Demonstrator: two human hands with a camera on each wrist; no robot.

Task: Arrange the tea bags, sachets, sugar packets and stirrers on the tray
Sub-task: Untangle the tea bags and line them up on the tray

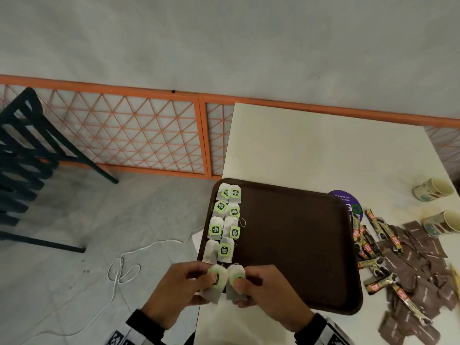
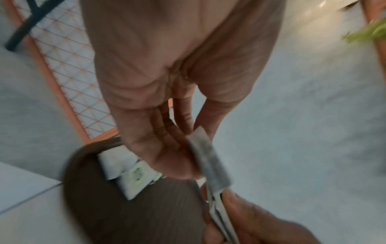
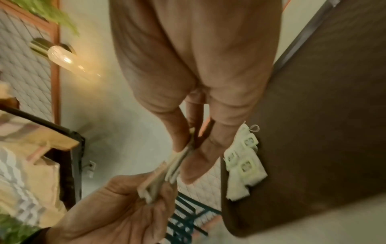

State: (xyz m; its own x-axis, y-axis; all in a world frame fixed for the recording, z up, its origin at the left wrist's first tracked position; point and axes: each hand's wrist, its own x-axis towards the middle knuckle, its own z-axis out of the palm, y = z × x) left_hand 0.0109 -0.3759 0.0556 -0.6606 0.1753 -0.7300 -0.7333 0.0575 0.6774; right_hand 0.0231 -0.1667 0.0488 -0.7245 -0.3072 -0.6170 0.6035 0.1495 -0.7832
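Pale tiled floor [image 1: 74, 220] and grey wall, with an orange lattice fence [image 1: 124, 135] running along the base of the wall and a dark slatted chair [image 1: 22, 155] at far left. In front of the fence, a white table [image 1: 323, 150] carrying a dark brown tray [image 1: 293, 245] at its left near corner.

Along the tray's left edge, eight tea bags with green tags [image 1: 225, 225] laid flat in two neat columns, touching or slightly overlapping. Rest of the tray bare.

Near the tray's front left corner, both hands raised close together. Left hand [image 1: 174, 290] pinching a tea bag [image 1: 215, 282] between thumb and fingers. Right hand [image 1: 263, 292] pinching another tea bag [image 1: 236, 277], thumb pressed on its green tag. The two bags side by side, nearly touching. Wrist views blurred, showing thin paper edges held at the fingertips.

To the right of the tray, on the table: a loose heap of brown sugar packets [image 1: 423, 265] mixed with dark stick sachets with red labels [image 1: 368, 242], just beside the tray's right rim. Further right, two paper cups [image 1: 438, 207] lying on their sides. A purple round sticker [image 1: 348, 202] partly under the tray's far right corner. A white cord [image 1: 119, 267] looped on the floor.
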